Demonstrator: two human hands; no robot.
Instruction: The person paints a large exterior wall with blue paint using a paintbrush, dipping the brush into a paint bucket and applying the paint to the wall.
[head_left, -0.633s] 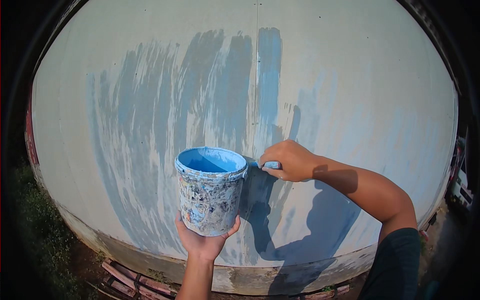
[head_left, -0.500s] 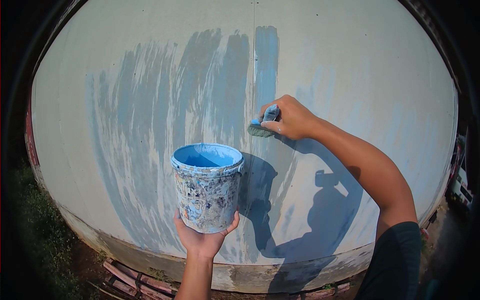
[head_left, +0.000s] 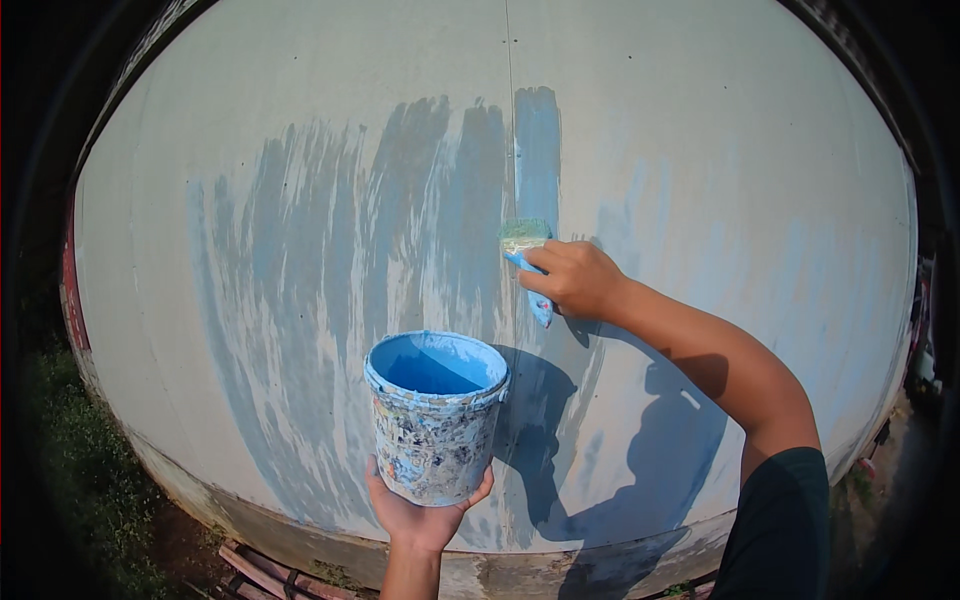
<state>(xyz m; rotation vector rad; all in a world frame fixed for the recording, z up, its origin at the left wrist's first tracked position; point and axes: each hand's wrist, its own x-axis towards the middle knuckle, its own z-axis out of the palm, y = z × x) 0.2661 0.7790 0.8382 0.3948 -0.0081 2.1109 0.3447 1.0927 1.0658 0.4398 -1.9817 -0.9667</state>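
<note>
My left hand (head_left: 424,515) cups a paint-spattered bucket (head_left: 436,448) from below, thumb and fingers against its sides. Blue paint coats the inside of the bucket, which stands upright in front of the wall. Gripped in my right hand (head_left: 578,278) is a paintbrush (head_left: 527,245) with a blue-smeared handle slanting downward. Its bristles point up at the lower part of a fresh blue stripe on the pale wall (head_left: 750,120). Streaky grey-blue strokes cover the wall left of the brush.
Shadows of my arm and the bucket fall on the wall's lower right. A weathered concrete base (head_left: 500,570) runs beneath the wall. Reddish lengths (head_left: 265,572) lie at its foot, and green plants (head_left: 85,470) grow at the left.
The brush has turned from bristles down to bristles up, in my right hand. The bucket and the wall both sit lower in the view.
</note>
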